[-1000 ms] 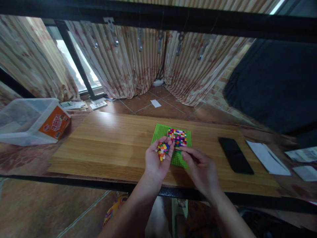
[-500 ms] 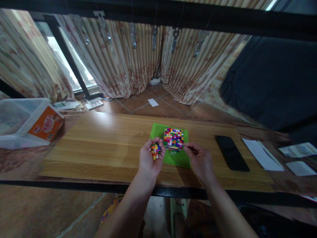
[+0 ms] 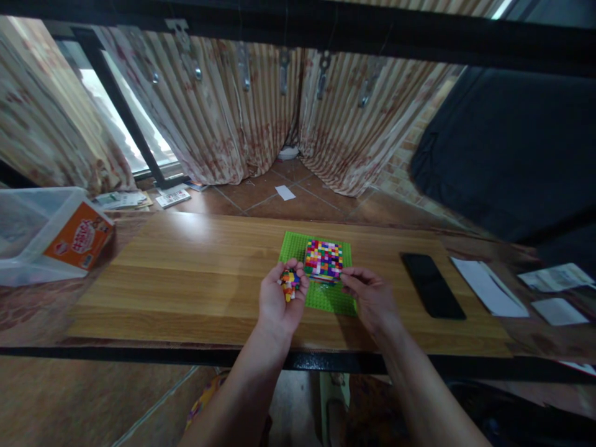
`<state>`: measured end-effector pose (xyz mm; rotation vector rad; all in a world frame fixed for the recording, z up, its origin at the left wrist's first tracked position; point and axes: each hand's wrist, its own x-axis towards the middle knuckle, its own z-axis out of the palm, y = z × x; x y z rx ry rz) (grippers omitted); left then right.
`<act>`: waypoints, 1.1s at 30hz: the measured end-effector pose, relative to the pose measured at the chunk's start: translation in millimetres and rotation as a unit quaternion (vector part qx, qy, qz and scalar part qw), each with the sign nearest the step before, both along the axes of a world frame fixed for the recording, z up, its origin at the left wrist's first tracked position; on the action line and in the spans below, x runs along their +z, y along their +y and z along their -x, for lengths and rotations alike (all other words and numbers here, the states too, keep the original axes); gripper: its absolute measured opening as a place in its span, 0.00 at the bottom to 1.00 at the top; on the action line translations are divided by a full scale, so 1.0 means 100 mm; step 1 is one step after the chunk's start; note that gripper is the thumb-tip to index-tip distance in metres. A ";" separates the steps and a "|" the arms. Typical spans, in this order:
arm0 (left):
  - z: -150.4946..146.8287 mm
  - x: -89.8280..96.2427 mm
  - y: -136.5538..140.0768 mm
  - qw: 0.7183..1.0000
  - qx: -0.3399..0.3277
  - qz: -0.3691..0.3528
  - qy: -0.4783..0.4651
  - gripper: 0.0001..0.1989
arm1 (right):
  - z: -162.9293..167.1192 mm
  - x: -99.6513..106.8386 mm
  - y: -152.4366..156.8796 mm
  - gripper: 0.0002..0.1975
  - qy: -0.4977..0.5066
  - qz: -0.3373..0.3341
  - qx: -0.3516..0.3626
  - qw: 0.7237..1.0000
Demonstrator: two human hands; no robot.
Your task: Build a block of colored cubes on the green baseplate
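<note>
My left hand (image 3: 279, 298) is cupped palm-up around a small heap of coloured toy bricks (image 3: 290, 284), left of a block built of many-coloured bricks (image 3: 324, 258). That block stands on a green studded baseplate (image 3: 333, 300). At the block's right front corner, my right hand (image 3: 370, 295) has thumb and forefinger pinched together, touching or nearly touching it. Whatever sits between those fingertips is too small to make out.
The baseplate lies on a wooden board (image 3: 186, 273). A black phone (image 3: 433, 285) and white paper (image 3: 488, 287) lie to the right. On the left stands a clear plastic bin (image 3: 41, 248) with an orange label. A dark bar (image 3: 279, 18) crosses overhead.
The whole view has shifted slightly, moving the scene a little to the left. My right hand stays at the block's right corner, and my left hand still cups the bricks.
</note>
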<state>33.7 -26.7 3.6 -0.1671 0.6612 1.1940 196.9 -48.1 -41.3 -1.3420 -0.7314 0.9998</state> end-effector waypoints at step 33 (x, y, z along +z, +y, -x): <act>0.25 0.12 0.25 0.996 0.048 -0.004 0.073 0.15 | 0.12 0.19 0.43 0.24 -0.462 -0.157 0.204 0.849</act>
